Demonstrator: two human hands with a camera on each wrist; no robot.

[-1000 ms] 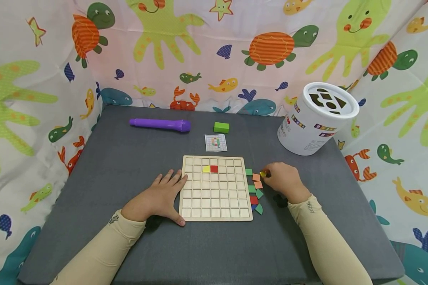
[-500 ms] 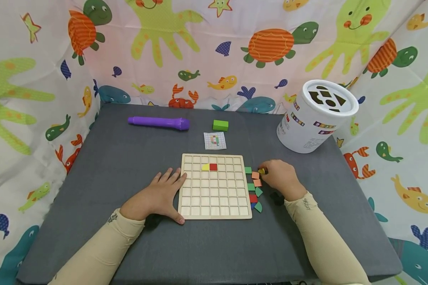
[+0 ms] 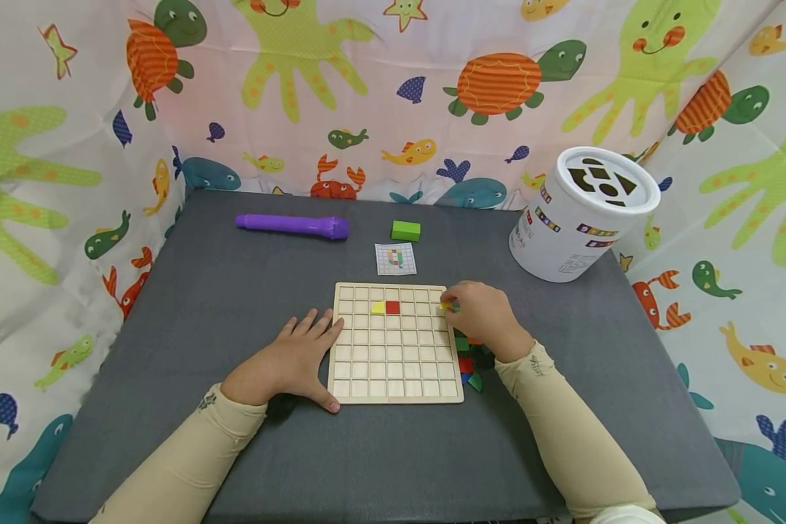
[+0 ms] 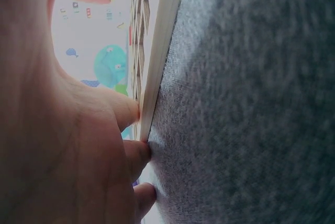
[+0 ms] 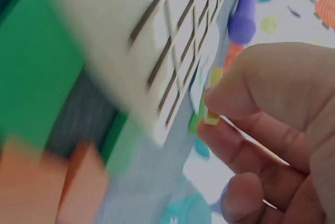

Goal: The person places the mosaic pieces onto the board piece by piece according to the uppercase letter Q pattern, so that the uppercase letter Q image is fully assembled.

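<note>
My left hand [image 3: 287, 362] lies with its fingers spread along the left edge of a wooden grid board [image 3: 393, 371], fingertips and thumb touching the rim. A yellow piece [image 3: 378, 307] and a red square [image 3: 392, 307] sit side by side in cells of an upper row. Over the board's upper right edge, my right hand [image 3: 485, 314] pinches a small yellow block [image 5: 213, 116] between thumb and fingers. Beneath that hand, by the board's right side, lie green pieces [image 3: 461, 344], a red piece [image 3: 466, 364] and orange ones [image 5: 31, 187], partly hidden.
Behind the board lie a small pattern card [image 3: 396, 259], a bright green block [image 3: 405, 231] and a purple tube-shaped stick [image 3: 291, 225]. A white bucket [image 3: 563, 240] with shaped holes in its lid stands at the back right. Printed cloth hangs around the table.
My right hand has moved left with the yellow block, from beyond the loose pieces to the board's right edge. My left hand keeps its place on the board.
</note>
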